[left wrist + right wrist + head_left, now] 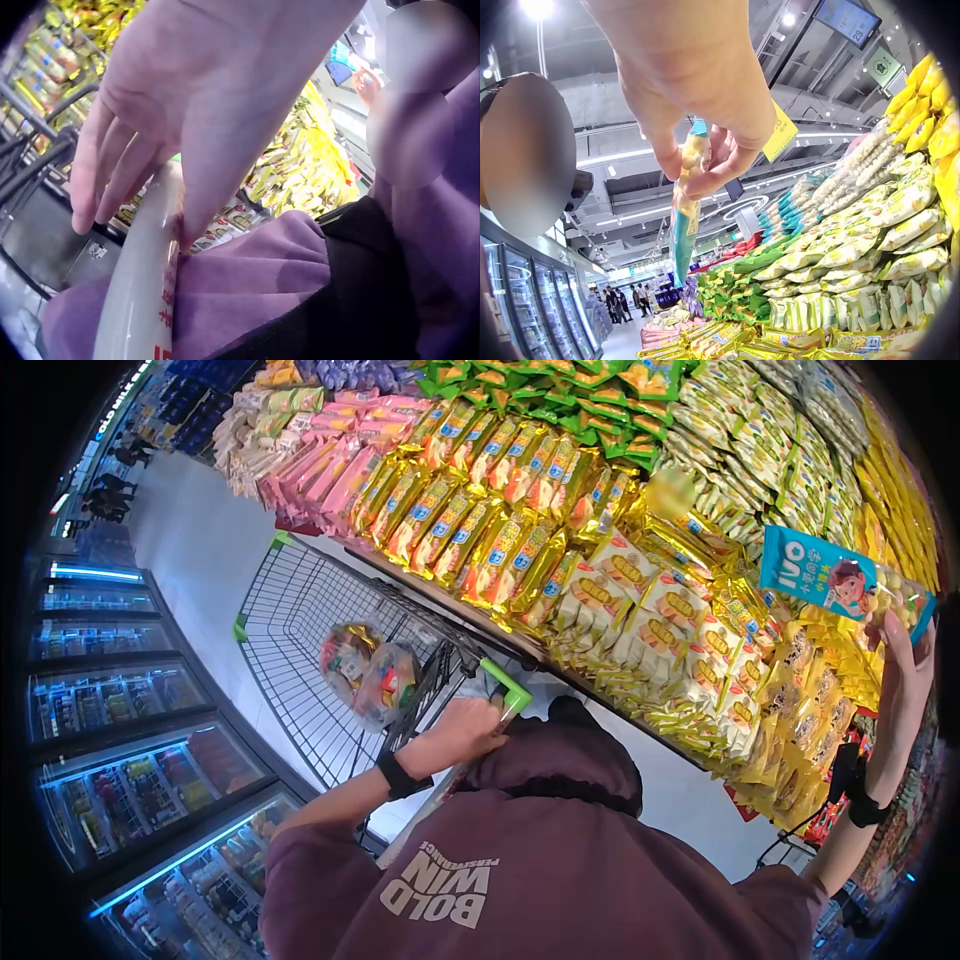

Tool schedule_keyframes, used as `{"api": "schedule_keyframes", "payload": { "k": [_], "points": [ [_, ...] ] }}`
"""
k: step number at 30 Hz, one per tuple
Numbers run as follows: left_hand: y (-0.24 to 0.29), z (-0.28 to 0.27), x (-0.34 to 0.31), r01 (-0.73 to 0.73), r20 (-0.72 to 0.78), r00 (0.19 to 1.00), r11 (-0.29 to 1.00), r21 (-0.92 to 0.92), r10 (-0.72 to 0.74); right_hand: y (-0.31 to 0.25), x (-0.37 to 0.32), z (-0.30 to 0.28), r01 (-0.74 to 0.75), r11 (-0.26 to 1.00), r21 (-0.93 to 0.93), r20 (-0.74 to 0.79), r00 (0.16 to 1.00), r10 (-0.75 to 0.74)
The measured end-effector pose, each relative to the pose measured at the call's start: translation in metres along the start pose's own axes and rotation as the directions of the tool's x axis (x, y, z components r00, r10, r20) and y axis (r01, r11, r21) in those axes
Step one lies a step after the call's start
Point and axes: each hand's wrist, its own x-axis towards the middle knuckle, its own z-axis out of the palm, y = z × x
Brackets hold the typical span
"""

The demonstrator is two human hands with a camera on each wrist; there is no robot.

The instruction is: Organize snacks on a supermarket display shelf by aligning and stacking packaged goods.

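Observation:
My right hand holds up a blue snack packet by one end, above the display at the right. The right wrist view shows the hand with thumb and fingers pinching the packet, which hangs edge-on; pale round pieces show through its clear part. On the shopping cart's handle, beside its green end, rests my left hand. In the left wrist view this hand lies over the pale handle bar, its fingers loosely extended to one side and its thumb side on the other.
The wire cart holds two clear containers of packaged items. Ahead and to the right stretches a display heaped with gold packets, white, green and yellow ones. Glass-door freezers line the left side. Several people stand far down the aisle.

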Motion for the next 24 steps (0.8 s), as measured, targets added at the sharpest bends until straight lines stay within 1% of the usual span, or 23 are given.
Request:
{"api": "schedule_keyframes", "payload": {
  "k": [1, 2, 5, 8, 11, 14, 15, 18, 19, 21, 24],
  "points": [
    [-0.007, 0.006, 0.000, 0.024, -0.014, 1.000, 1.000, -0.012, -0.025, 0.000, -0.001, 0.000, 0.008, 1.000, -0.002, -0.010, 1.000, -0.008],
    [-0.016, 0.013, 0.000, -0.011, 0.028, 1.000, 1.000, -0.016, 0.012, -0.001, -0.001, 0.003, 0.020, 1.000, 0.009, -0.010, 1.000, -0.020],
    [-0.029, 0.006, -0.005, -0.026, 0.083, 0.996, 1.000, -0.010, 0.027, -0.004, -0.004, 0.019, 0.037, 0.998, 0.045, -0.034, 0.999, -0.035],
    [-0.050, 0.003, -0.015, -0.021, 0.042, 0.999, 0.999, -0.045, 0.023, -0.012, -0.009, 0.036, 0.028, 0.998, 0.053, -0.006, 1.000, -0.028],
    [-0.071, -0.002, -0.020, 0.011, 0.066, 0.998, 0.999, -0.041, -0.008, -0.014, -0.018, 0.050, 0.015, 0.997, 0.080, -0.047, 0.999, -0.011],
    [-0.080, -0.024, -0.026, 0.043, 0.126, 0.991, 0.997, -0.058, -0.035, -0.042, -0.031, 0.078, 0.004, 0.994, 0.106, -0.104, 0.995, 0.007],
    [-0.082, -0.030, -0.027, 0.066, 0.137, 0.989, 0.997, -0.041, -0.060, -0.050, -0.035, 0.086, -0.006, 0.988, 0.156, -0.095, 0.995, 0.021],
    [-0.094, -0.046, -0.032, 0.119, 0.160, 0.980, 0.993, 0.009, -0.118, -0.062, -0.042, 0.102, 0.013, 0.983, 0.182, -0.103, 0.995, 0.006],
    [-0.098, -0.050, -0.034, 0.128, 0.161, 0.978, 0.992, 0.017, -0.129, -0.067, -0.043, 0.107, 0.016, 0.978, 0.207, -0.081, 0.997, 0.001],
    [-0.112, -0.052, -0.039, 0.140, 0.168, 0.975, 0.990, 0.028, -0.143, -0.077, -0.046, 0.116, 0.021, 0.983, 0.180, -0.103, 0.995, -0.003],
    [-0.138, -0.055, -0.039, 0.141, 0.178, 0.973, 0.989, 0.039, -0.146, -0.085, -0.043, 0.119, 0.042, 0.987, 0.156, -0.087, 0.996, -0.029]
  ]
}}
